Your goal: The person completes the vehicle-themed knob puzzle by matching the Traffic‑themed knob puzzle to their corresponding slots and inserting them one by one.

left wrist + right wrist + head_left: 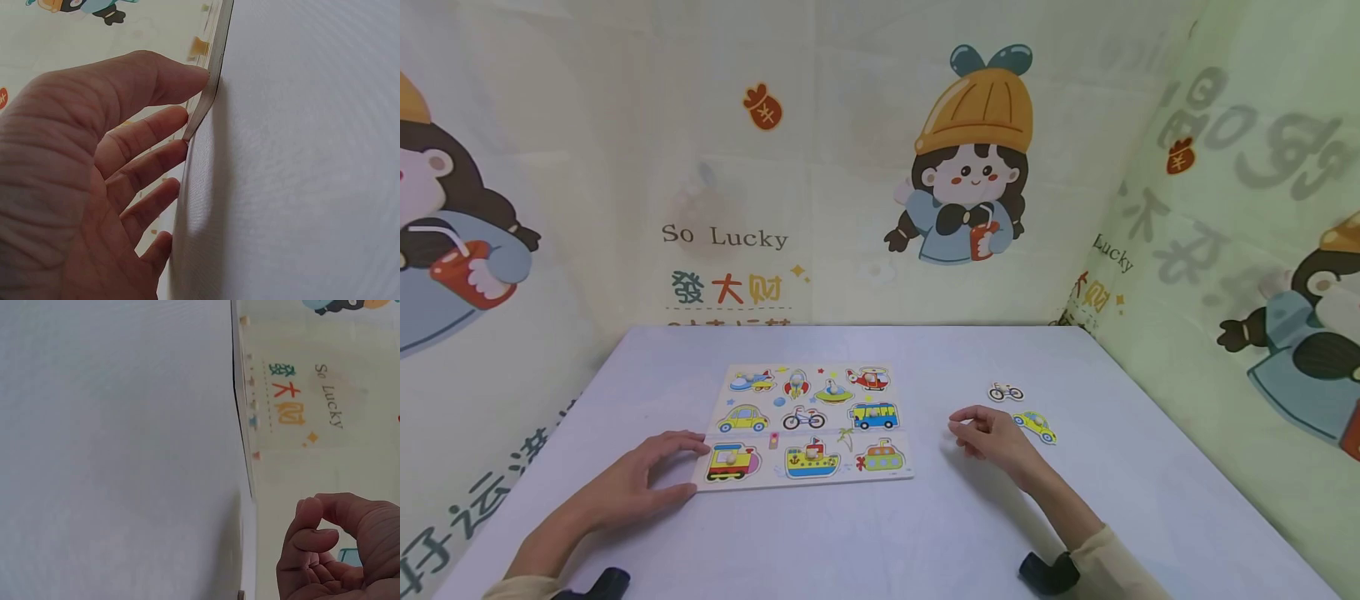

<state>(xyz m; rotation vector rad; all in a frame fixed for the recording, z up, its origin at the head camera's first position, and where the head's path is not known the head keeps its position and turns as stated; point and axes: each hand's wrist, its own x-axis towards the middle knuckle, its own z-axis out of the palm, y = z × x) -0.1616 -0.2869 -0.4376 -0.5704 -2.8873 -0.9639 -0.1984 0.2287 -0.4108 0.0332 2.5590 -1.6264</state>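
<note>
A wooden peg puzzle board with vehicle pictures lies on the table. My left hand rests at its left edge, fingers and thumb spread; in the left wrist view the thumb touches the board's edge near the corner. To the right of the board, my right hand is held above the table, holding nothing. Its thumb and index fingertip meet, with the fingers loosely bent, in the right wrist view. Just beyond it lie a bicycle piece and a yellow car piece, partly behind the hand.
Knobbed pieces such as a bus, a train and a ship sit in the board. The board's car picture and bicycle picture show no knobs. Printed cloth walls enclose the white table.
</note>
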